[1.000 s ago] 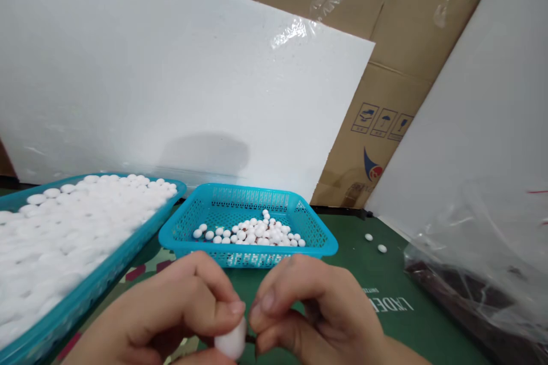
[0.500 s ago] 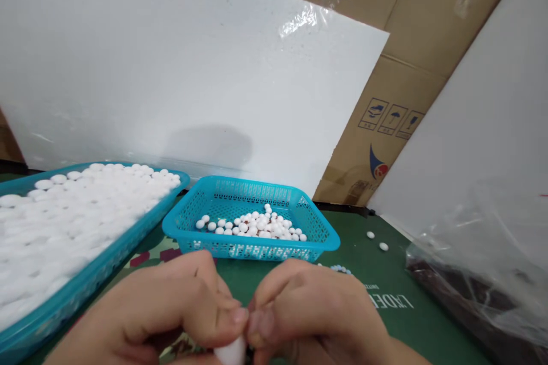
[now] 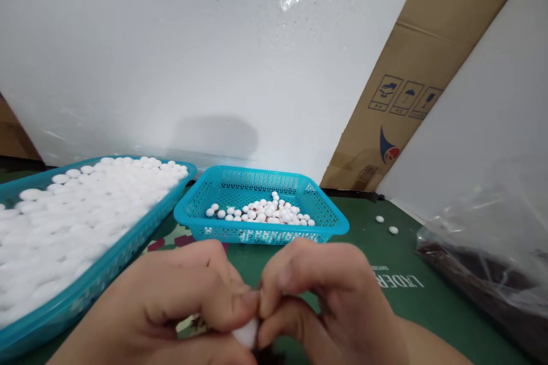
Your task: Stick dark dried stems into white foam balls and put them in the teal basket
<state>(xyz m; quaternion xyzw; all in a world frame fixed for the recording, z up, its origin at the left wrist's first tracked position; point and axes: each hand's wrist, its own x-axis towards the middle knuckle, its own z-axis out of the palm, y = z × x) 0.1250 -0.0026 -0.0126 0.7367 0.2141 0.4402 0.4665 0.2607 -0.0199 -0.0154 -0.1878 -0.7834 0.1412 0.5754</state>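
Note:
Between the thumb and fingers of my left hand [image 3: 180, 296] is a smooth white ball [image 3: 246, 333], partly covered by them. My right hand [image 3: 334, 291] is closed in a pinch at the ball's right side, its fingertips against those of the left. What the right fingertips grip, if anything, is hidden. Something dark and blurred shows just below them at the bottom edge. Beyond the hands stands a small blue basket [image 3: 262, 235] with a pile of small white balls [image 3: 274, 212] in it.
On the left, a large blue basket [image 3: 128, 256] is heaped with larger white balls [image 3: 85, 228]. Two loose white pieces [image 3: 393, 230] lie on the green surface [image 3: 363, 228]. A clear plastic bag with dark contents [image 3: 475, 268] sits right. A white board [image 3: 192, 57] and cardboard [image 3: 432, 28] stand behind.
The view has shifted, so the background sits higher and slightly further right. My right thumb and forefinger now show a clearer pinch beside the ball, which stays in my left hand.

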